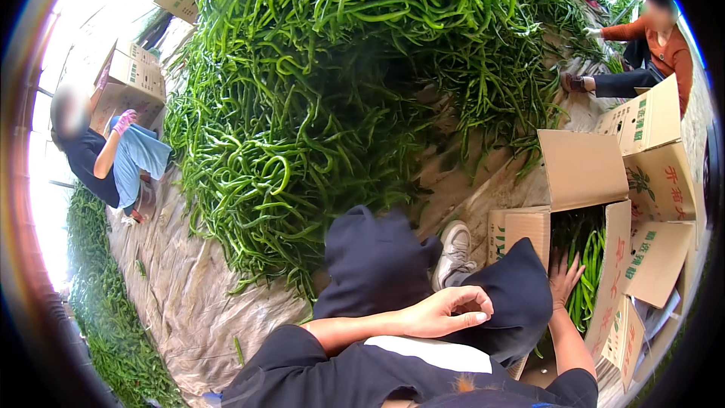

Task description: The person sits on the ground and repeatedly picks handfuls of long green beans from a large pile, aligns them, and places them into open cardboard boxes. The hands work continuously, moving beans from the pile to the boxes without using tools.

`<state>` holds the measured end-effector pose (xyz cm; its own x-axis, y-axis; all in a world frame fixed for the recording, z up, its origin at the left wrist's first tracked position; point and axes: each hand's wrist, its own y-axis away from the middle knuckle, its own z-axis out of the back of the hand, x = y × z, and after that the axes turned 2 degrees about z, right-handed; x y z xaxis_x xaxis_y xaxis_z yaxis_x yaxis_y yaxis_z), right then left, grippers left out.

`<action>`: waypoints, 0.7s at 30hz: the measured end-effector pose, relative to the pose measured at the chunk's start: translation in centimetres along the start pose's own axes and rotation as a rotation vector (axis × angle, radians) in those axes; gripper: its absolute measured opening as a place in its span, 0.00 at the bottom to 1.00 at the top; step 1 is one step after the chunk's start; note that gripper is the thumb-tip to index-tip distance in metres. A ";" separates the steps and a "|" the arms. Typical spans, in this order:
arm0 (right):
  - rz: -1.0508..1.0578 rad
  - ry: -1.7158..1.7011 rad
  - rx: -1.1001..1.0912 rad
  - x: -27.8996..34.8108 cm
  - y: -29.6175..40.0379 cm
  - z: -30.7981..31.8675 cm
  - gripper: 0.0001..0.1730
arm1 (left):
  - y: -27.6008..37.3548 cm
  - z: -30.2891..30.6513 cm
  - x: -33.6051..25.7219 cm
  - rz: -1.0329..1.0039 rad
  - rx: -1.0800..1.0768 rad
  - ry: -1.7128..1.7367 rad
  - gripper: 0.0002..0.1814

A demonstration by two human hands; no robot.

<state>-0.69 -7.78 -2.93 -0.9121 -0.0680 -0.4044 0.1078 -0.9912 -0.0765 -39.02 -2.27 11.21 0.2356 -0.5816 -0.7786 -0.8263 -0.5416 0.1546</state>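
Observation:
My left hand (pixel 453 310) hovers over my lap with its fingers curled, thumb apart from the fingertips, and nothing in it. My right hand (pixel 563 279) reaches into an open cardboard box (pixel 616 272) at my right side. Its fingers are spread on long green peppers (pixel 589 280) that lie lengthwise in the box; part of the box's inside is in shadow. In front of my knees rises a large heap of long green peppers (pixel 306 102).
Other cardboard boxes (pixel 660 167) stand beyond mine at the right. A person in pink gloves (pixel 93 153) sits at the left near a box (pixel 133 76). Another person in an orange top (pixel 674 51) sits at the upper right. A crumpled ground sheet (pixel 175 272) lies underneath.

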 end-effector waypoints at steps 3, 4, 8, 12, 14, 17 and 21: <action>-0.031 -0.054 0.087 -0.3 0.6 -0.5 0.42 | 0.1 -0.5 -1.9 -0.067 0.029 0.055 0.10; -0.047 -0.058 0.115 -1.0 0.4 -0.1 0.42 | 0.3 -0.4 -2.8 -0.064 0.058 0.035 0.10; -0.207 -0.639 0.214 -2.2 -3.3 9.7 0.45 | 2.2 3.0 -5.2 -0.231 0.107 -0.071 0.10; -0.143 -0.753 -0.350 1.3 -12.6 17.7 0.17 | 1.4 7.7 -8.8 -0.153 0.111 0.030 0.09; 0.054 -0.844 -0.342 5.2 -18.8 19.1 0.06 | -0.5 10.1 -10.8 -0.226 0.103 -0.139 0.10; 0.205 -1.094 -0.007 13.3 -27.3 17.4 0.09 | -3.4 14.0 -11.7 -0.211 0.008 -0.176 0.11; -0.124 -1.464 0.490 21.9 -37.3 3.7 0.15 | -6.4 19.7 -9.0 -0.124 -0.038 -0.118 0.11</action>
<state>-26.20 27.25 -5.55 -0.5134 0.2568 0.8188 0.1365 -0.9176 0.3733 -45.97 18.40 5.21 0.2712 -0.4343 -0.8590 -0.7742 -0.6286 0.0734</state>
